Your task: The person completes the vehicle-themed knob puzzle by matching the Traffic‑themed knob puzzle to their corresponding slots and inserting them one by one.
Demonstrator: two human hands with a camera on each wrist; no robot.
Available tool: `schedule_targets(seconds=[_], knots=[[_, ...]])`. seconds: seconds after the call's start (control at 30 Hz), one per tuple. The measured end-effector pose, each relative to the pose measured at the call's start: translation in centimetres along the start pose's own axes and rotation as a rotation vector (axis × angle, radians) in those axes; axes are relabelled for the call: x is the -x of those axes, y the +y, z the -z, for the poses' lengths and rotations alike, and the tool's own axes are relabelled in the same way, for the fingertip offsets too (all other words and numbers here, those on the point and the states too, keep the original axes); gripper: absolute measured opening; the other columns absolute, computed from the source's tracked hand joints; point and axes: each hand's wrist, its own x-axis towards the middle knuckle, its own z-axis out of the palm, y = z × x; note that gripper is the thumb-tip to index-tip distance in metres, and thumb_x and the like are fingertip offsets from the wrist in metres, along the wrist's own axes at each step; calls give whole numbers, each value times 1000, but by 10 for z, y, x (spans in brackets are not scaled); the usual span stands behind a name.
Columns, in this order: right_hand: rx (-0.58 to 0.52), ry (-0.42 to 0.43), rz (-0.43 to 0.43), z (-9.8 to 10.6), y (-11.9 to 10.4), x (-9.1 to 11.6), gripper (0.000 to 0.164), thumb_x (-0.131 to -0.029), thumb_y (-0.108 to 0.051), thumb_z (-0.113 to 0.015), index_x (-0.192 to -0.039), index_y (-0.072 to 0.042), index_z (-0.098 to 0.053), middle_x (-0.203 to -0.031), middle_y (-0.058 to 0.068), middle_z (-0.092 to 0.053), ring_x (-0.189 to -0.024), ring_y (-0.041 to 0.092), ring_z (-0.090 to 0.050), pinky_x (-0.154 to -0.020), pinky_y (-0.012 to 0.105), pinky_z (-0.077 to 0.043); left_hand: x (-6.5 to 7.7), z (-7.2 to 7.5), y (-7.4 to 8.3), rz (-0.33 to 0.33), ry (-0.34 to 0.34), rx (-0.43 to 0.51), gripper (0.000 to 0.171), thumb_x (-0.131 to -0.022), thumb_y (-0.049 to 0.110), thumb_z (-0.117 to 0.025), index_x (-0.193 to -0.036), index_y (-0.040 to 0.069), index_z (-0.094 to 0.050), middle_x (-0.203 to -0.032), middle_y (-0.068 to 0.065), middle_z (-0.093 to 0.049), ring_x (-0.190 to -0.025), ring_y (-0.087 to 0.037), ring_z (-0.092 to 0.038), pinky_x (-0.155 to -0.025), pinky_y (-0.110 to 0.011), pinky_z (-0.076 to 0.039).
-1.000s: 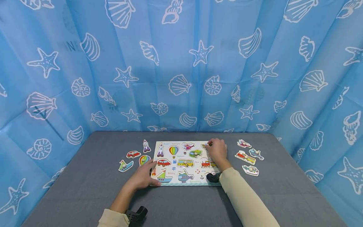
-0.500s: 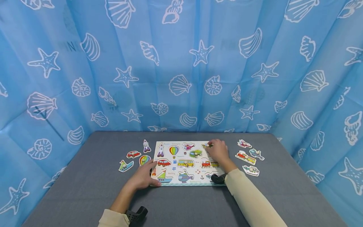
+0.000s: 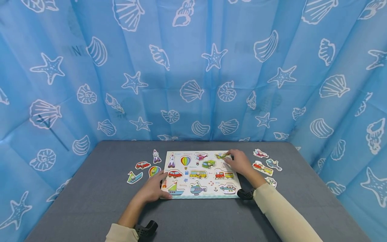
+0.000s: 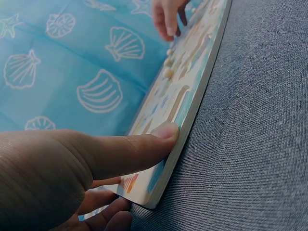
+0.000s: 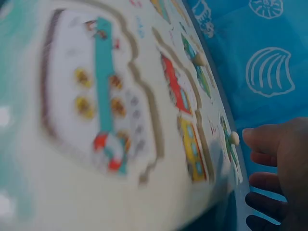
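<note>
A wooden vehicle puzzle board (image 3: 211, 197) lies flat on the table. My left hand (image 3: 151, 189) holds its near left corner, the thumb (image 4: 139, 150) over the front edge and the other fingers along the left side. At the far right corner, my right hand (image 3: 243, 163) is beside a green airplane piece (image 3: 221, 156). In the right wrist view, the thumb tip is just off the airplane's round knob (image 5: 234, 138), fingers apart and holding nothing. A yellow bus piece (image 3: 198, 174) and a green truck piece (image 3: 209, 163) sit in the board.
Left of the board lie a rocket piece (image 3: 156, 156), a red car piece (image 3: 142, 165), a sailboat piece (image 3: 134, 177) and a balloon piece (image 3: 154, 170). To its right are a helicopter piece (image 3: 260, 153), a submarine piece (image 3: 274, 164), a train piece (image 3: 262, 168) and a partly covered ship piece (image 3: 270, 182).
My right hand has let go of the airplane piece and shifted right, leaving it at the board's far right corner. The left hand keeps its place on the board.
</note>
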Motion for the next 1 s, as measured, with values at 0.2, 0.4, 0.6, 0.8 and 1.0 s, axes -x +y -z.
schedule_targets(seconds=[0.2,0.4,0.6,0.8,1.0], knots=[[59,26,23,10,13,18,32,-90,-16,-68,-116,3,-65,-119,23,-61,-115,43,-52,-95,57,-39,-2,-2,-2,-8,2,2,91,-64,24,-91,-140,-2,-48,-145,-25,-41,-134,-45,-35,-104,-57,-31],[108,65,35,18,22,39,29,-88,-16,-71,-112,0,-68,-115,21,-63,-113,43,-53,-92,58,-40,-3,-3,-4,-14,2,3,92,-64,24,-91,-140,-3,-47,-145,-25,-40,-134,-45,-35,-104,-57,-31],[135,171,84,28,37,55,27,-84,-13,-74,-106,1,-69,-108,19,-66,-105,41,-58,-89,56,-42,-3,-1,-4,0,4,16,92,-64,22,-91,-140,-4,-47,-146,-26,-40,-134,-46,-34,-105,-57,-30],[173,236,130,37,52,69,23,-79,-8,-77,-98,2,-69,-93,16,-66,-87,37,-60,-77,54,-44,-2,-4,-4,6,1,13,91,-65,22,-91,-141,-2,-47,-146,-25,-40,-134,-45,-34,-105,-57,-31],[234,253,72,43,64,74,20,-80,-11,-76,-94,2,-69,-92,18,-65,-88,42,-59,-79,59,-42,-2,-2,-3,-6,7,16,92,-64,22,-91,-140,-4,-48,-145,-27,-40,-134,-46,-34,-105,-58,-30]])
